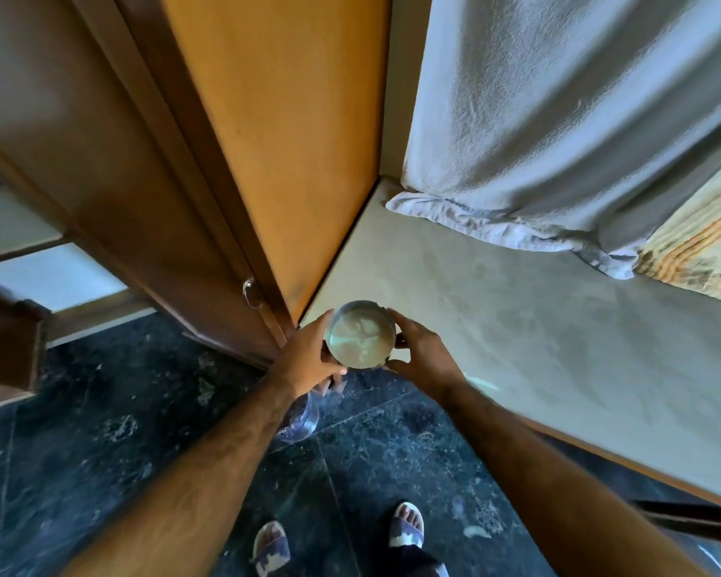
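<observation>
Steel bowl [361,335] (pale contents) held between left hand [309,356] and right hand [423,356].

The left forearm [192,485] and right forearm [529,472] are bare, with dark hair running down to the wrists. The left hand [309,356] and right hand [423,356] are bare too. Each foot wears an open-toed slide, the left sandal [272,549] and the right sandal [406,530]. Their broad straps are blotched dark blue-grey and white. A dark trouser leg [413,563] shows behind the right sandal.
</observation>
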Action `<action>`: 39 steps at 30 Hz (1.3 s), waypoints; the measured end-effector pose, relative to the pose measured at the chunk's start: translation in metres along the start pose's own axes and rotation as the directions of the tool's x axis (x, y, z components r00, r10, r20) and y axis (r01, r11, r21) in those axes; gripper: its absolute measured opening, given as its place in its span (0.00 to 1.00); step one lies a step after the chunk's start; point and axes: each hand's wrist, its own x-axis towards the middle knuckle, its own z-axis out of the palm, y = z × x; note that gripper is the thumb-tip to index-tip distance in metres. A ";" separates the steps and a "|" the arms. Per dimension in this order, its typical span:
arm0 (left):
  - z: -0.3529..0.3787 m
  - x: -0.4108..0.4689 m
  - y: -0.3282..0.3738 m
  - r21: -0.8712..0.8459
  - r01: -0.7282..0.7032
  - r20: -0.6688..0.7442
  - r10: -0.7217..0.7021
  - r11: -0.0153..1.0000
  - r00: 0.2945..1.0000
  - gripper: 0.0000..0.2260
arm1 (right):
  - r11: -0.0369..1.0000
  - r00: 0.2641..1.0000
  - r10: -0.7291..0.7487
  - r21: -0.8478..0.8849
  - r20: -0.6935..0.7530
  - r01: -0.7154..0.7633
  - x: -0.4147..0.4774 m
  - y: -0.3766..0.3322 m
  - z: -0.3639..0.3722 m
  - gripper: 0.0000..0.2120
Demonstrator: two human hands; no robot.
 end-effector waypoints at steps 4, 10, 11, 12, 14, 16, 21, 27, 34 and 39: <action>-0.025 -0.021 -0.046 0.031 -0.052 0.012 0.052 0.998 0.999 0.45 | 0.999 1.000 0.022 0.037 0.000 -0.022 0.000 -0.033 0.045 0.42; -0.052 -0.058 -0.134 0.043 -0.027 0.041 0.025 0.999 0.999 0.47 | 0.997 1.000 0.004 0.076 0.017 -0.006 0.003 -0.070 0.135 0.41; -0.055 -0.060 -0.148 0.035 -0.016 0.042 0.015 0.999 0.999 0.47 | 0.997 1.000 0.000 0.072 0.022 -0.001 0.006 -0.072 0.151 0.41; -0.055 -0.063 -0.166 0.036 -0.015 0.037 0.013 0.999 0.999 0.46 | 0.998 0.999 -0.001 0.060 0.033 -0.001 0.010 -0.074 0.171 0.40; -0.054 -0.066 -0.193 0.054 -0.003 0.021 0.002 0.999 1.000 0.45 | 0.999 0.999 0.005 0.049 0.047 -0.007 0.017 -0.077 0.199 0.38; -0.050 -0.065 -0.215 0.068 0.019 -0.001 -0.019 0.998 1.000 0.43 | 0.999 0.999 0.011 0.042 0.041 -0.013 0.025 -0.077 0.222 0.37; -0.023 -0.045 -0.286 0.033 0.076 -0.065 -0.074 0.997 0.995 0.38 | 0.995 0.997 0.072 0.062 0.004 -0.072 0.056 -0.049 0.294 0.31; 0.022 -0.013 -0.367 -0.187 0.219 -0.156 -0.249 0.958 0.956 0.27 | 0.964 0.985 0.170 0.206 0.019 -0.170 0.093 -0.001 0.378 0.23; 0.068 0.038 -0.459 -0.243 0.311 -0.148 -0.352 0.919 0.924 0.24 | 0.837 0.915 0.395 0.378 0.085 -0.396 0.138 0.063 0.464 0.24; 0.126 0.081 -0.510 -0.427 0.514 0.102 -0.525 0.744 0.845 0.16 | 0.578 0.747 0.639 0.528 0.182 -0.622 0.179 0.120 0.525 0.14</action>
